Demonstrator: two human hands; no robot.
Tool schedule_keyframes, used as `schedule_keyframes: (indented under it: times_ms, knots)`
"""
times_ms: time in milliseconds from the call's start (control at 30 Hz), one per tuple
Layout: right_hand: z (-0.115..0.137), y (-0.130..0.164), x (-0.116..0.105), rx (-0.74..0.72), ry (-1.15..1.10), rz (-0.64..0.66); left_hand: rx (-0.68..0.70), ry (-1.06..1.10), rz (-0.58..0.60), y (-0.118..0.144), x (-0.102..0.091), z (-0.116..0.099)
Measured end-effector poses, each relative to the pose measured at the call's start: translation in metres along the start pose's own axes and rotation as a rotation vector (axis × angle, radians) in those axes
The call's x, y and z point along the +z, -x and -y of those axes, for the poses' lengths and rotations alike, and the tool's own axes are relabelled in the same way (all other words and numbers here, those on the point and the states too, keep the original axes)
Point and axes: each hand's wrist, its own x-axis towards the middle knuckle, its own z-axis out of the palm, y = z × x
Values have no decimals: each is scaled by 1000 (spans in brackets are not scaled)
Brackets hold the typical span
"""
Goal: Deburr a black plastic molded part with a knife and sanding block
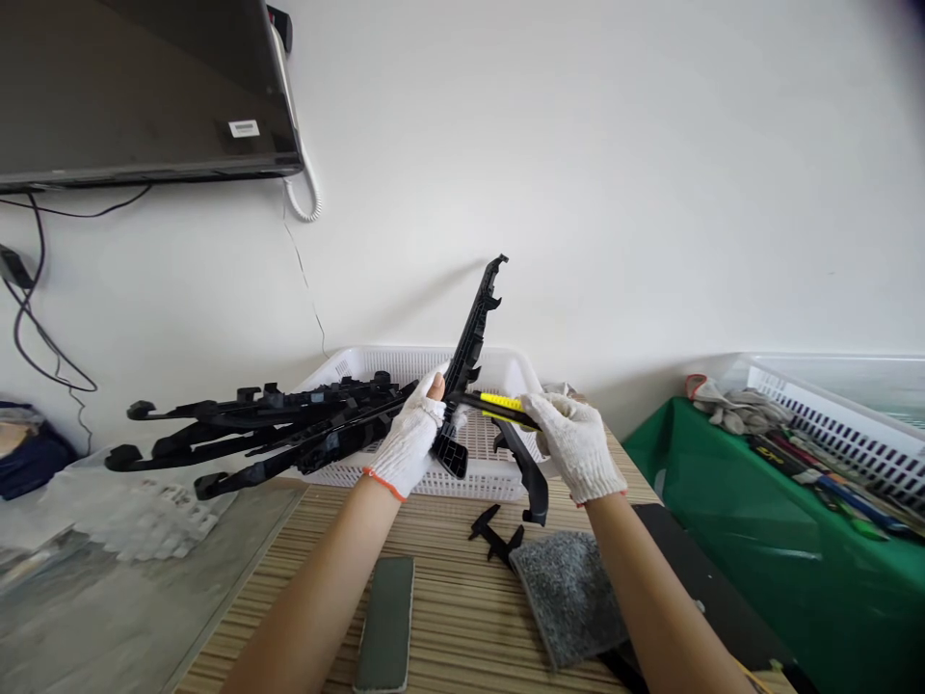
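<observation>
While our gloved left hand (406,445) grips a bundle of long black plastic parts (289,424) above the white basket (498,371), our right hand (576,445) holds a yellow-handled knife (502,403) against them.

Two gloved hands, left (406,441) and right (578,445). Two white baskets: one (498,371) behind the hands, one (853,414) at far right. One upright black plastic rail (477,323); several more in a bundle (275,429), exact number unclear. One yellow-handled knife (502,403). One grey pad (570,593). One green block (386,622). One wall screen (137,87).
</observation>
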Motion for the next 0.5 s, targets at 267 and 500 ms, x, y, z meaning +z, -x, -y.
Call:
schedule_keyframes:
  times_ms: [267,500]
  knots:
    - [-7,-6,-6,-62,-1,97,-10,-5,-38,1,2,-2]
    - [-8,-5,-6,-91,80,124,-2,35,0,2,4,-3]
